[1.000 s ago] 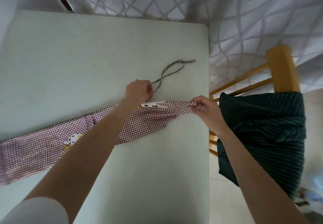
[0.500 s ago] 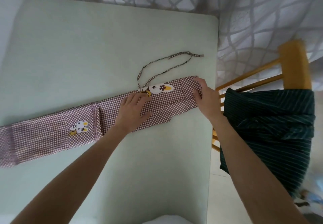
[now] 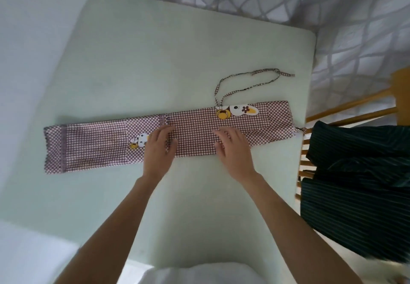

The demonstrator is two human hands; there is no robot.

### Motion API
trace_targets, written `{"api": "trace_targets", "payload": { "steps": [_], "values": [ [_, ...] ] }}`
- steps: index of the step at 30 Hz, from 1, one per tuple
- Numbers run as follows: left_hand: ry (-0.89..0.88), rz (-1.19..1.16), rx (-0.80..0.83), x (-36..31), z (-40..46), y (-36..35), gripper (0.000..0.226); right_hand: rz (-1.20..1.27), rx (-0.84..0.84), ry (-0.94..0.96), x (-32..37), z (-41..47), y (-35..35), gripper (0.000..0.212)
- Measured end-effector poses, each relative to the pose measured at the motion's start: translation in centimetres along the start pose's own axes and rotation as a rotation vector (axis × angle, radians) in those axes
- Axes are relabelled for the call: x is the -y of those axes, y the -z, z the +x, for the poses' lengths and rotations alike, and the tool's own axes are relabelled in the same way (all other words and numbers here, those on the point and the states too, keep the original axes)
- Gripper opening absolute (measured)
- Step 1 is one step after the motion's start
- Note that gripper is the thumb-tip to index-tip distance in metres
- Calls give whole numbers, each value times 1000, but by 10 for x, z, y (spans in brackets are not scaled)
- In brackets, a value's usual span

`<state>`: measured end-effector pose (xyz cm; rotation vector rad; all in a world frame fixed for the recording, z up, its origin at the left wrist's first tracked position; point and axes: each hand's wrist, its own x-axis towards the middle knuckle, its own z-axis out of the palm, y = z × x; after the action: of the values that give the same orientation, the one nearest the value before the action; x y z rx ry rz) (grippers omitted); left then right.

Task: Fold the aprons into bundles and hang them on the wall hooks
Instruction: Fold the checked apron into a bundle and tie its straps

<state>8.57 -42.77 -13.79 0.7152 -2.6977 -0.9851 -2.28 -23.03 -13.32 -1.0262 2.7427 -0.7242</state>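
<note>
Both hands down flat on the apron [image 3: 195, 132] here, left hand [image 3: 158, 145] and right hand [image 3: 231, 145] side by side near the middle of the strip, fingers straight, pressing the cloth to the desk [image 3: 133, 61]; neither grip is clenched on anything, both released and just bearing down

Where could this slip? The folded layers look loose past the right hand, where a diagonal flap sits near the far end; lift the palms too soon and I'd expect that flap to spring open and the strip to widen. The tie [image 3: 250, 86] loops free on the desk beyond the right hand's fingertips, so rolling from that end could trap it or leave it trailing, and then there's nothing tidy to hang by. A second bit of strap [image 3: 299, 129] pokes off the desk edge out past the right hand and could snag or drag the end sideways

The apron itself: maroon-and-white check, folded into one long narrow band running left to right across the desk, a rabbit patch above the right hand, a smaller cartoon patch just beside the left hand's fingers, darker trim at the far left end

Dark striped cloth [image 3: 355, 184] is draped on the chair [image 3: 399, 97] off to the right
</note>
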Motion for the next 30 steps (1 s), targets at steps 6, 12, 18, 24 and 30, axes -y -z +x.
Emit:
{"api": "trace_targets", "payload": {
  "steps": [6,12,18,24,30],
  "values": [
    [410,278,-15,109,-70,77,42,29,292,214,120,7,-80,44],
    [373,252,-23,158,-100,119,33,-227,156,87,178,13,-113,24],
    [722,62,-363,201,-100,159,49,-247,208,277,195,17,-138,38],
    [1042,-145,-288,230,-80,190,56,-279,459,187,185,6,-156,65],
    [1063,-182,-221,241,-79,201,40,-289,500,128,191,7,-157,70]
  ]
}}
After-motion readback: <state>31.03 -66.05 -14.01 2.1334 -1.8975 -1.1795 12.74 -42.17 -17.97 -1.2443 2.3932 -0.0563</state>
